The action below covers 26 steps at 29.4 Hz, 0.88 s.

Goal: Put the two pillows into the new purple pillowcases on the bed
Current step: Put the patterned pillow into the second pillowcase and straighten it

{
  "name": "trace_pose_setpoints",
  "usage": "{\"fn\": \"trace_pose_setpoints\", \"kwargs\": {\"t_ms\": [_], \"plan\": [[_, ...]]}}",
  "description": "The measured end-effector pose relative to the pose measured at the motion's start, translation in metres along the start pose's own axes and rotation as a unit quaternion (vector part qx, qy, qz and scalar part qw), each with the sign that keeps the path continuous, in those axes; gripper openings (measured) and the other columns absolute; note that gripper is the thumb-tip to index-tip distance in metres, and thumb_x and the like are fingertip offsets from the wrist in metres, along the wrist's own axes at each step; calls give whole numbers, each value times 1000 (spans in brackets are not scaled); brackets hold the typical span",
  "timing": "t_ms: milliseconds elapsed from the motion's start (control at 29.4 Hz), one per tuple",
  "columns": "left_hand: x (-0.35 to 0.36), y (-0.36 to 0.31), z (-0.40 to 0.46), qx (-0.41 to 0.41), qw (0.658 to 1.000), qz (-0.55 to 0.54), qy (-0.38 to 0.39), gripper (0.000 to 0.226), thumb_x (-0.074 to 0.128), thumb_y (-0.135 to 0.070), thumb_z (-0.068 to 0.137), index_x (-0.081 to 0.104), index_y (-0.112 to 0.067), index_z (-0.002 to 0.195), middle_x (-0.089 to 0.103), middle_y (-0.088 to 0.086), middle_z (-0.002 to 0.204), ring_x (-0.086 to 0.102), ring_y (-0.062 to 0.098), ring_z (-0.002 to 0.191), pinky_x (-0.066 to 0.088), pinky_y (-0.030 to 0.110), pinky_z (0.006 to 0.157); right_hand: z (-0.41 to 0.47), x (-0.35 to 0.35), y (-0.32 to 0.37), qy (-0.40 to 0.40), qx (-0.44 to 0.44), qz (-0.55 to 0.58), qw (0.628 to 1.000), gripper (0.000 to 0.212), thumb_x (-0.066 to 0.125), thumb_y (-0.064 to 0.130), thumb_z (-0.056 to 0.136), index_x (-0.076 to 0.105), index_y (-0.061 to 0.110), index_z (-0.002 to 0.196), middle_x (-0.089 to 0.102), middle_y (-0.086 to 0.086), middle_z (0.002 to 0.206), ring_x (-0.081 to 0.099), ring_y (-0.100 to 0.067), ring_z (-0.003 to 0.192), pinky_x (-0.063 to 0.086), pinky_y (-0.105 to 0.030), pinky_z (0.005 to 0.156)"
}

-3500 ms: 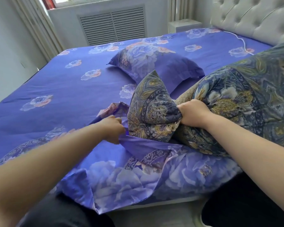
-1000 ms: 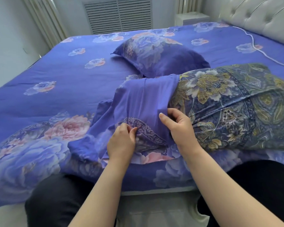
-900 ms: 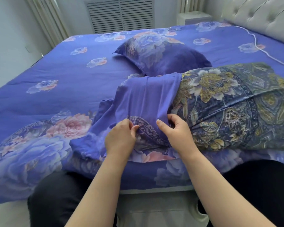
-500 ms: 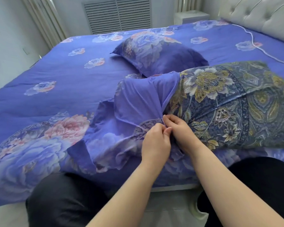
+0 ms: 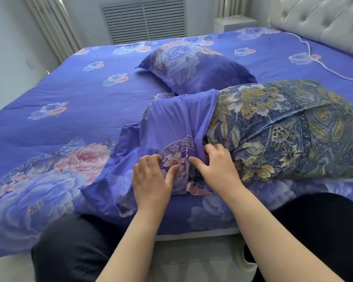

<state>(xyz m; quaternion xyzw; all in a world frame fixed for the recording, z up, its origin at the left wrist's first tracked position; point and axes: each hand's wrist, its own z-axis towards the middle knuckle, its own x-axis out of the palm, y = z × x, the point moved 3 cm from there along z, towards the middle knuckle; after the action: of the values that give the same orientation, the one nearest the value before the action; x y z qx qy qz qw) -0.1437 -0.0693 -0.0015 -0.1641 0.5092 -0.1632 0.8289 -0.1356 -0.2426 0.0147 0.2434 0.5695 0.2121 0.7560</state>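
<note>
Now both hands sit at the purple pillowcase (image 5: 171,127) mouth, near bed edge. Left hand (image 5: 151,178) pinches its patterned hem; right hand (image 5: 218,169) curls into the opening beside the dark floral pillow (image 5: 283,127).

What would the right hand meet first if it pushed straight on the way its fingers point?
Probably the patterned pillow, just inside the purple pillowcase opening, where the right hand grips; depth is unclear.

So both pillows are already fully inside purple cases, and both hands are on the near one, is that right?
Not quite. The head view shows only the far pillow fully cased. The near pillow is mostly bare, with the purple pillowcase over one end. Both the left hand and right hand are there.
</note>
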Motion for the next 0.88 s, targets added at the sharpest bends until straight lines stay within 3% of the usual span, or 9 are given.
{"fn": "trace_pose_setpoints", "kwargs": {"t_ms": [136,272,442,510,612,714,782,884], "plan": [[2,33,-4,-111,991,-43,64,38,42,-47,93,54,-13,104,57,9,106,51,31,105,38,41,87,-4,-5,1,-100,-20,134,986,29,64,30,88,47,15,70,44,-1,83,48,-26,83,35,-29,73],[7,30,2,-33,996,24,80,31,41,-38,96,54,-11,87,62,12,94,52,36,95,38,42,76,-21,-9,7,-216,-33,163,962,29,56,36,90,53,15,70,48,6,73,46,-18,74,35,-27,67],[-19,6,41,-18,979,-202,-25,21,43,-24,85,40,-18,65,51,10,65,51,35,70,34,37,61,-29,22,-10,-119,67,140,981,36,42,38,98,35,24,65,49,0,63,49,-32,65,34,-40,58],[-45,-9,73,25,972,-216,-87,22,45,-18,86,42,-15,64,46,6,62,48,30,66,27,31,61,-28,28,-12,-95,90,160,978,33,39,33,100,37,23,69,51,0,65,52,-36,69,34,-42,58],[-71,-7,117,27,967,-203,-151,23,46,-14,91,54,-2,73,57,21,73,51,30,73,26,33,63,-23,-2,-14,-120,44,151,980,25,39,29,99,49,19,78,60,-12,72,58,-37,71,39,-42,61],[-58,22,130,-59,968,-214,-114,27,47,-17,94,56,4,80,60,29,84,56,38,81,28,36,65,-4,-60,-24,-203,-11,72,976,22,45,26,97,61,12,95,67,-16,76,62,-38,70,43,-38,60],[-39,34,117,-99,972,-201,-68,26,47,-16,97,53,1,79,59,31,87,55,42,84,27,37,66,9,-71,-31,-177,14,41,983,20,45,28,98,60,15,95,68,-16,81,62,-40,76,42,-39,61],[-24,51,92,-107,981,-150,-58,23,50,-23,96,52,-6,80,60,24,87,54,42,87,35,41,70,11,-56,-34,-104,89,36,990,27,45,42,96,51,19,82,64,-12,84,59,-37,86,38,-37,65]]}}
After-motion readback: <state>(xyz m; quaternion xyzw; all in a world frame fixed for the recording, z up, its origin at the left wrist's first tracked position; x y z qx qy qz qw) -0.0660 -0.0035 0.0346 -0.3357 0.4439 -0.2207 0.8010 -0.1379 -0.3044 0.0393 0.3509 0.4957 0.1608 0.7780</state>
